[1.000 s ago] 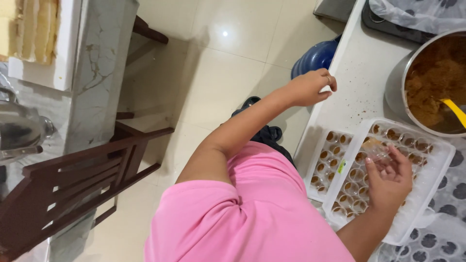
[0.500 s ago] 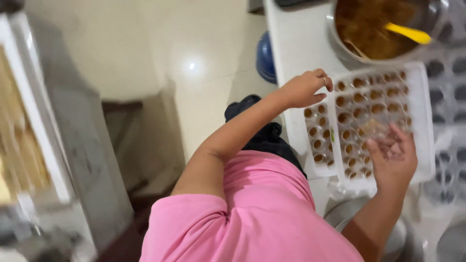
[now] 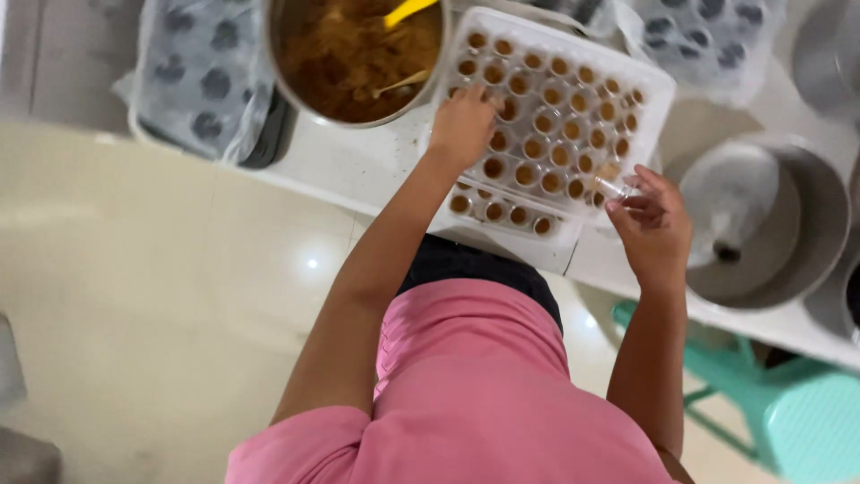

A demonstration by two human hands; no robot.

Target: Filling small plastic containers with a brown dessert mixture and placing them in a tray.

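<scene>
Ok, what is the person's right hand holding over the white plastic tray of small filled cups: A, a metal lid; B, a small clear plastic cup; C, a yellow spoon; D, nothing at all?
B: the right hand pinches a small clear plastic cup at the edge of the white plastic tray, while the yellow spoon sits in the round metal pot of brown filling.

The left hand [image 3: 463, 125] rests on a white tray [image 3: 658, 90] of small brown-filled cups [image 3: 537, 121], while the right hand [image 3: 652, 224] pinches one clear cup [image 3: 616, 186] at the tray's edge (fingers curled). A pot [image 3: 358, 54] of brown mix stands just beside, on the desk [image 3: 358, 166]
</scene>
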